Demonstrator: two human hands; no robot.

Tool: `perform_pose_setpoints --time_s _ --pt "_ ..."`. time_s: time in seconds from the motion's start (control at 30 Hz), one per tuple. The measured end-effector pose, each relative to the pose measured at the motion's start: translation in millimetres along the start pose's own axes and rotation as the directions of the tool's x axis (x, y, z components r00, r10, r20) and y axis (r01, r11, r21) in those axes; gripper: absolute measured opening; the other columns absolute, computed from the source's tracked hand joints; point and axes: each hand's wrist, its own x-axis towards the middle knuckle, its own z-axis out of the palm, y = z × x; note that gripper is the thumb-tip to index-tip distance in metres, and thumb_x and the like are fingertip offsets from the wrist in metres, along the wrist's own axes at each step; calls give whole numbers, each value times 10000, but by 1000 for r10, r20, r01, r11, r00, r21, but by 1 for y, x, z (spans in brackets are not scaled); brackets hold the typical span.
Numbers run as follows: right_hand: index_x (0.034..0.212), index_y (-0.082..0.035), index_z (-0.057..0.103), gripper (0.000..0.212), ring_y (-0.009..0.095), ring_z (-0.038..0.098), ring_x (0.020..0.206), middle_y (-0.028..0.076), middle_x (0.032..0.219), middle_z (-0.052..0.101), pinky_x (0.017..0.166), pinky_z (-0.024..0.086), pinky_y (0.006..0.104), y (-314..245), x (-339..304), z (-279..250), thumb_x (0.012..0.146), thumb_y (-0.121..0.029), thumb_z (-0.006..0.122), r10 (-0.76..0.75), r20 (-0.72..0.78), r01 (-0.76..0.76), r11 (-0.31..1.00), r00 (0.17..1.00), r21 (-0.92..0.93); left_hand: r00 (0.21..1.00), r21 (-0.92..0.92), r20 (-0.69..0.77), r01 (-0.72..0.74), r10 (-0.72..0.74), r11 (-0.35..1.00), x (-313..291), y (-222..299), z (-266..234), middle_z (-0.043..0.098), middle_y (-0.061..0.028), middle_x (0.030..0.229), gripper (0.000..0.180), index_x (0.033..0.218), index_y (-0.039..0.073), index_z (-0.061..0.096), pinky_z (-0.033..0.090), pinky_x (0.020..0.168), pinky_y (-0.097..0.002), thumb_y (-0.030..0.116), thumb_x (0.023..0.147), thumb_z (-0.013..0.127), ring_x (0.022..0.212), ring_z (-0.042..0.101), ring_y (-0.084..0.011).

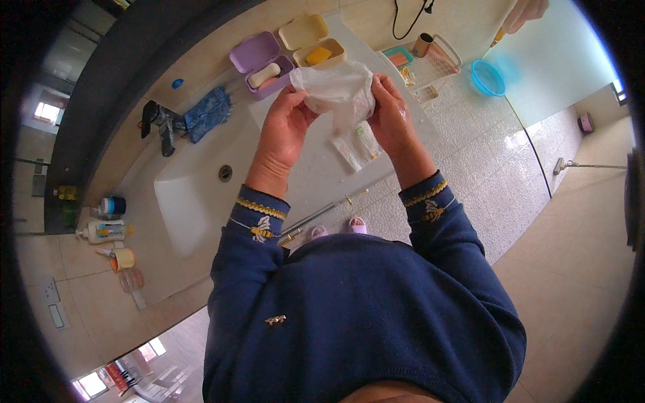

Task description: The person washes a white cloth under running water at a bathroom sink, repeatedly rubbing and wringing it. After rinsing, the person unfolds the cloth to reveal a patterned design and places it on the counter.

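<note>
Between my two hands a thin white, slightly see-through sheet, like a wet wipe or tissue [334,84], is stretched out over the washbasin counter. My left hand [285,121] pinches its left edge, and my right hand [392,114] grips the right edge. A fold of the sheet hangs down in the middle. Just beyond it stand an open purple soap box [255,52] with a pale soap bar [264,75] and an open cream soap box [304,32] with a yellow soap bar [318,56]. Under the sheet, a clear plastic packet [356,149] lies on the counter.
The white basin [181,208] lies left, with a black faucet [161,127] and blue cloth [207,114] behind it. Bottles [106,232], a cup [123,259] and a brush [133,281] line the far left. A rack [440,60] and blue basin [488,78] are at the back right.
</note>
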Motion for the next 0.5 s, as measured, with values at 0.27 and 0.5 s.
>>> perform_pose_setpoints --time_s 0.27,0.5 --pt "1052 -84 514 301 116 540 811 9 926 556 703 452 268 12 -13 13 877 -327 543 186 40 -171 954 982 -244 992 307 -49 -98 118 947 -9 0 2 562 -9 1014 292 1090 90 521 408 812 -258 232 846 592 917 516 -98" --pt "1009 -88 550 244 87 509 781 -17 834 540 734 440 244 7 -13 5 890 -300 529 38 -22 -43 959 999 -280 925 496 -244 -140 292 857 -4 14 -20 535 17 864 215 1001 80 559 412 643 -201 251 871 565 757 470 -63"
